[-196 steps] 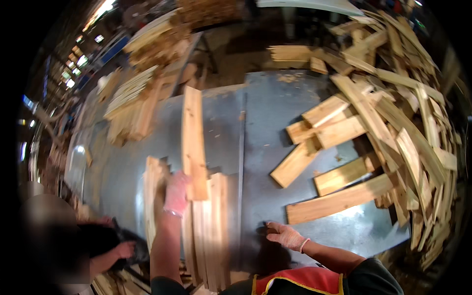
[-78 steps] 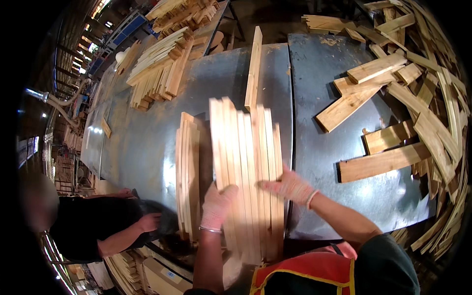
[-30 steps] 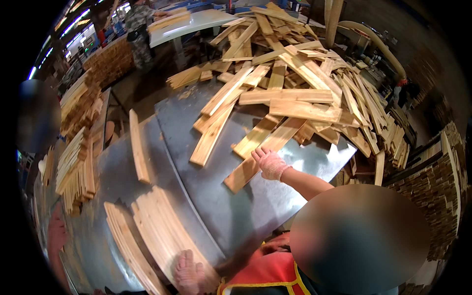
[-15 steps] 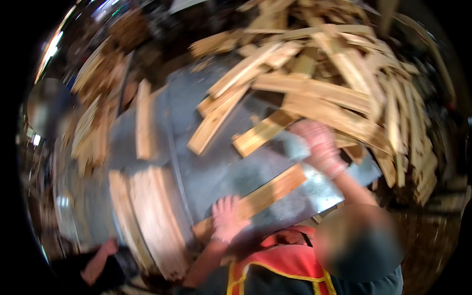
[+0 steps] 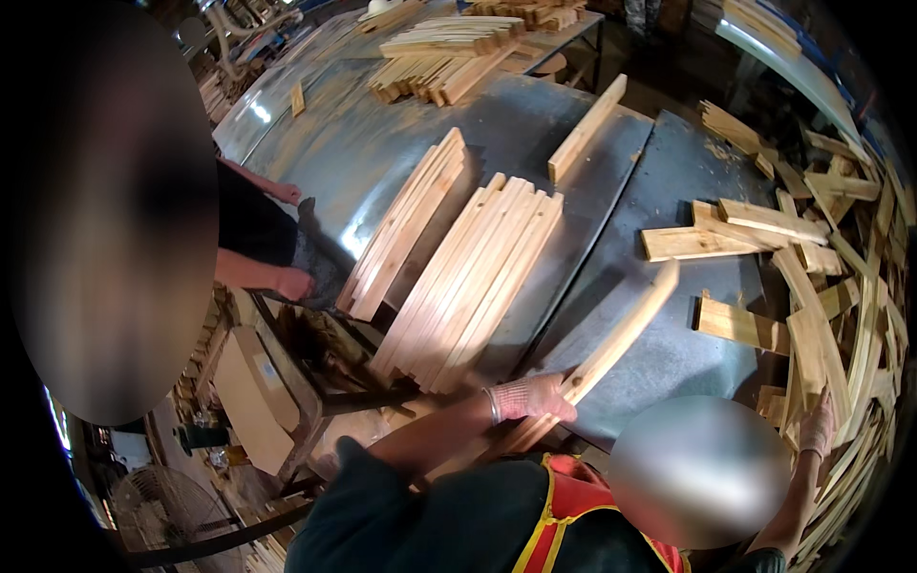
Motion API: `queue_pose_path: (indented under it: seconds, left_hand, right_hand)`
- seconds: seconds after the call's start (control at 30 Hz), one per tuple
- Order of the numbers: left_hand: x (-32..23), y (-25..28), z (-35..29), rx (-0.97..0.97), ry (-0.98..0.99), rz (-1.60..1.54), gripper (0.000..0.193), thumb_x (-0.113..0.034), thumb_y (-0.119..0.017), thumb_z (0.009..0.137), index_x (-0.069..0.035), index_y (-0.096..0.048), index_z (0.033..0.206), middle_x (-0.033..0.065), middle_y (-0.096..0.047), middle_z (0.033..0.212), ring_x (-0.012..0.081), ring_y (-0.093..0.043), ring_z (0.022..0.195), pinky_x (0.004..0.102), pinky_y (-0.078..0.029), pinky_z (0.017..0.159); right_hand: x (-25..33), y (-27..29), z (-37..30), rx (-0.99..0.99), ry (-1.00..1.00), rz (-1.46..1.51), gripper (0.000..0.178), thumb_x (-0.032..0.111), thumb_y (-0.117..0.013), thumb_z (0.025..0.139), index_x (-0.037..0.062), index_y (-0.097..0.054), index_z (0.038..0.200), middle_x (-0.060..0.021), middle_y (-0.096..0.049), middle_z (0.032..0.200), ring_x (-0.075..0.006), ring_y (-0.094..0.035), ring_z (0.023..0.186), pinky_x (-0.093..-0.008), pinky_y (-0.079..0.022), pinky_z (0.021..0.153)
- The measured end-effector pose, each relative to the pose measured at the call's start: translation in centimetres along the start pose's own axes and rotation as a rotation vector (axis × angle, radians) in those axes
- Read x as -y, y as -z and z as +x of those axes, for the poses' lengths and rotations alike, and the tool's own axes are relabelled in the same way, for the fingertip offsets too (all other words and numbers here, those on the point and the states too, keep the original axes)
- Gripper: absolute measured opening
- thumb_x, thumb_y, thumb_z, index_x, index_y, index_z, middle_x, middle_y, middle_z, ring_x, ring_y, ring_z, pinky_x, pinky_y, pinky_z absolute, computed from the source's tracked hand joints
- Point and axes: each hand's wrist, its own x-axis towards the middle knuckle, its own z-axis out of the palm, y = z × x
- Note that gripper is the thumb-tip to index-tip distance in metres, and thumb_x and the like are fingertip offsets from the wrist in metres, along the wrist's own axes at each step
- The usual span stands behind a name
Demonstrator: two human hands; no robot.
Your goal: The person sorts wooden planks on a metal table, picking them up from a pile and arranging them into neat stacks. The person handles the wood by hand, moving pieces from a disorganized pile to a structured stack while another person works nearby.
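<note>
left hand (image 5: 531, 395) now clamps the long plank (image 5: 611, 344), dragged in beside the stack (image 5: 473, 279); right hand (image 5: 818, 427) rests on the pile (image 5: 841, 286), grip unclear.

Left hand (image 5: 531, 395) now gripping long slat (image 5: 611, 344) beside stack; right hand (image 5: 818, 428) dropped to pile edge

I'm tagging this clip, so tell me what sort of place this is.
Probably a woodworking shop or timber mill: a big metal table carries rows of wooden slats, a loose heap of boards lies at the right, and the gloved left hand grips one.
</note>
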Motion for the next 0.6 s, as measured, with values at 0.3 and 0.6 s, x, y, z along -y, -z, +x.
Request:
queue_pose_path:
  seconds: [0.3, 0.6]
  left_hand:
    - [4.2, 7.0, -2.7, -1.041, -0.055, 1.332, 0.057, -0.018, -0.057, 0.09, -0.003, -0.051, 0.144, 0.0192, -0.051, 0.144, 0.0389, -0.042, 0.141, 0.0591, -0.032, 0.114]
    - [3.5, 7.4, -1.6, -1.021, 0.043, 1.435, 0.062, -0.018, -0.057, 0.087, -0.005, -0.047, 0.147, 0.015, -0.045, 0.143, 0.035, -0.04, 0.137, 0.054, -0.027, 0.121]
  right_hand:
    - [19.3, 11.5, -4.3, 0.058, 0.144, 0.477, 0.049, 0.02, -0.071, 0.087, 0.0084, -0.063, 0.134, -0.0197, -0.07, 0.122, -0.0409, -0.064, 0.12, -0.0478, -0.051, 0.103]
    - [11.3, 9.4, 1.6, 0.016, -0.048, 0.251, 0.084, 0.021, -0.08, 0.074, 0.0073, -0.049, 0.151, -0.0181, -0.058, 0.147, -0.039, -0.056, 0.132, -0.0474, -0.049, 0.108]
